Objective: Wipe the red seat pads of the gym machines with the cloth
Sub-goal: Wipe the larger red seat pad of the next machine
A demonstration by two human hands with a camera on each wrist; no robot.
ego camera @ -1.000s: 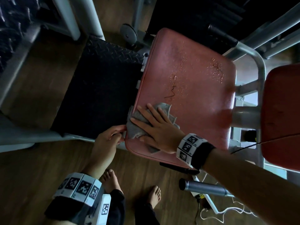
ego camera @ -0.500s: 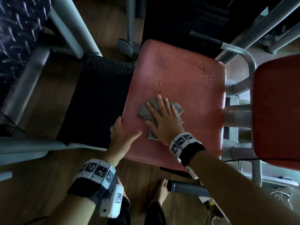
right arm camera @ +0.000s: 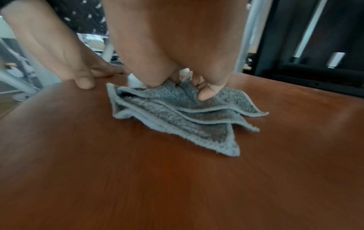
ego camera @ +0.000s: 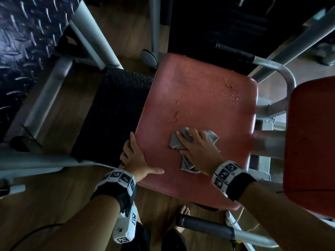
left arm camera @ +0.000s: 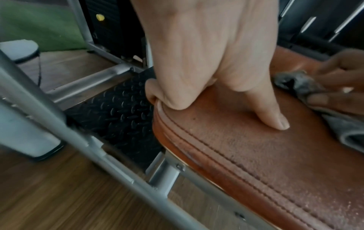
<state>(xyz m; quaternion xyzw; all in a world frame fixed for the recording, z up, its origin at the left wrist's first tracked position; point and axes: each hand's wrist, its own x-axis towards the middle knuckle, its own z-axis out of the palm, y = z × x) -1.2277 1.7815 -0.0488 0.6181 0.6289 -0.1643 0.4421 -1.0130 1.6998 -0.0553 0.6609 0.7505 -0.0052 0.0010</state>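
Note:
The red seat pad [ego camera: 199,98] fills the middle of the head view, with water droplets [ego camera: 232,93] near its far right corner and a dark squiggle [ego camera: 175,117] mid-left. My right hand [ego camera: 192,140] presses the crumpled grey cloth [ego camera: 188,165] onto the pad's near half. In the right wrist view the thumb and fingers [right arm camera: 206,93] bunch the cloth [right arm camera: 177,118] between them. My left hand [ego camera: 137,156] holds the pad's left edge. Its thumb [left arm camera: 275,118] lies on top, and its fingers curl over the rim of the pad [left arm camera: 256,163]. A second red pad [ego camera: 311,142] stands at the right.
A black diamond-plate footplate [ego camera: 112,115] lies left of the seat, framed by grey metal tubes [ego camera: 45,98]. A curved grey rail [ego camera: 282,73] runs between the two pads. A black-gripped handle [ego camera: 203,226] sticks out below the seat, near my bare foot [ego camera: 184,211] on the wooden floor.
My right hand has slid the cloth from the pad's near left corner towards its middle. My left hand has shifted from the corner to the left edge, with its thumb on top.

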